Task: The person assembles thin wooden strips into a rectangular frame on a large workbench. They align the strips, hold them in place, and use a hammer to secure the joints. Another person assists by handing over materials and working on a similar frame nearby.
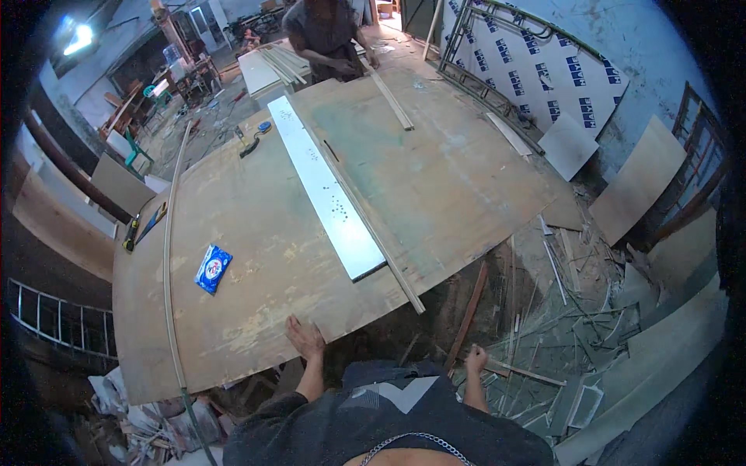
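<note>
Resting on scuffed wooden tabletop (447, 186): left hand (306, 339), fingers loose | right hand (475, 359): fingers curled, grip unclear | oblong white board (323, 186)

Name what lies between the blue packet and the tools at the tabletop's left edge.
In the head view, a long thin strip crosses the tabletop between the packet and tools.

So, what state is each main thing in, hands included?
Left hand, open on the tabletop near its edge
Right hand, curled, off the tabletop
White board, lying flat, dark specks on top
Thin strip beside it, overhanging near edge
Blue packet, lying flat; sealed or opened unclear
Lamp, lit
</note>
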Action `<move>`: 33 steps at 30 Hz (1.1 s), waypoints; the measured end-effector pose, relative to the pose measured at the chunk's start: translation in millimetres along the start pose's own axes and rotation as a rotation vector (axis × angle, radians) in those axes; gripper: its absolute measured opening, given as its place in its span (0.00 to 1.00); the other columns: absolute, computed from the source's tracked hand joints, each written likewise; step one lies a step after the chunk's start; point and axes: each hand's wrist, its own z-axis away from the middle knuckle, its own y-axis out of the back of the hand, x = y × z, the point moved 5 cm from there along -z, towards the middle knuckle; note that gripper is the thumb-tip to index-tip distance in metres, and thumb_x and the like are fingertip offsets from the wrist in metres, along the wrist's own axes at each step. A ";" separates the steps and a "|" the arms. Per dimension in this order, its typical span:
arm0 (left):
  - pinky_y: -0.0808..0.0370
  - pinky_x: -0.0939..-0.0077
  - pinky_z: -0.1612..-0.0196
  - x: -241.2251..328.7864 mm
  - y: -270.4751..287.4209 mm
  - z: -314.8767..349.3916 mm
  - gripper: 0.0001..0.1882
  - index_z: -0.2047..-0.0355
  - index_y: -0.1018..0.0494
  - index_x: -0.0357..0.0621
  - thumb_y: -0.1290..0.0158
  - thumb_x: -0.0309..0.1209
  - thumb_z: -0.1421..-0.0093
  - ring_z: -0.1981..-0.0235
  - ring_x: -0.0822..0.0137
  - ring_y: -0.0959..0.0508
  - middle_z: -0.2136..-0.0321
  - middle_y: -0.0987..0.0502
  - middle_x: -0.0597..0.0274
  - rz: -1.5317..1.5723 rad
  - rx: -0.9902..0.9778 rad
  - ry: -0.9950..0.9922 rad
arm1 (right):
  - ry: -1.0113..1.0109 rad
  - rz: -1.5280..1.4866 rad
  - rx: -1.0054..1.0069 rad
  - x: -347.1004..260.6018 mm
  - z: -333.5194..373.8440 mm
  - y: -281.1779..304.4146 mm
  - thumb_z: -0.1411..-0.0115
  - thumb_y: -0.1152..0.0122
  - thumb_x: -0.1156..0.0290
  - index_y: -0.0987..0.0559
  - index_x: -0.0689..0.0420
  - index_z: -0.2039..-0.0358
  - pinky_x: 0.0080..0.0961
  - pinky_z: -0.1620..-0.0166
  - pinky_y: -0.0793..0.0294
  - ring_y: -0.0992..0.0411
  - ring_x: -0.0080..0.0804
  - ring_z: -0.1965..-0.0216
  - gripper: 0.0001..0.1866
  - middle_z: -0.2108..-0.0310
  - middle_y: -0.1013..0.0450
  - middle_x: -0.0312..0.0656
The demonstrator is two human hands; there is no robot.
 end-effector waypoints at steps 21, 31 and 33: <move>0.57 0.59 0.34 1.2 2.7 -0.3 0.32 0.41 0.44 0.39 0.56 0.43 0.42 0.37 0.55 0.46 0.40 0.41 0.53 -0.112 -0.139 0.110 | -0.356 0.439 -0.638 23.9 54.1 1.4 0.44 0.41 0.64 0.27 0.60 0.73 0.34 0.70 0.28 0.27 0.35 0.76 0.11 0.77 0.27 0.46; 0.57 0.60 0.34 -14.8 6.5 -0.2 0.32 0.41 0.44 0.39 0.56 0.42 0.42 0.37 0.56 0.46 0.40 0.41 0.52 -0.093 -0.104 0.140 | 0.000 0.458 -0.728 -22.1 62.8 -23.0 0.46 0.40 0.62 0.25 0.60 0.72 0.34 0.69 0.28 0.25 0.36 0.75 0.13 0.76 0.26 0.47; 0.57 0.60 0.34 -23.0 10.2 1.7 0.32 0.41 0.44 0.39 0.56 0.42 0.42 0.37 0.56 0.46 0.41 0.41 0.52 -0.130 -0.088 0.153 | -0.022 0.333 -0.758 -49.8 71.6 -23.6 0.46 0.40 0.63 0.25 0.60 0.72 0.34 0.70 0.28 0.26 0.36 0.76 0.12 0.77 0.26 0.47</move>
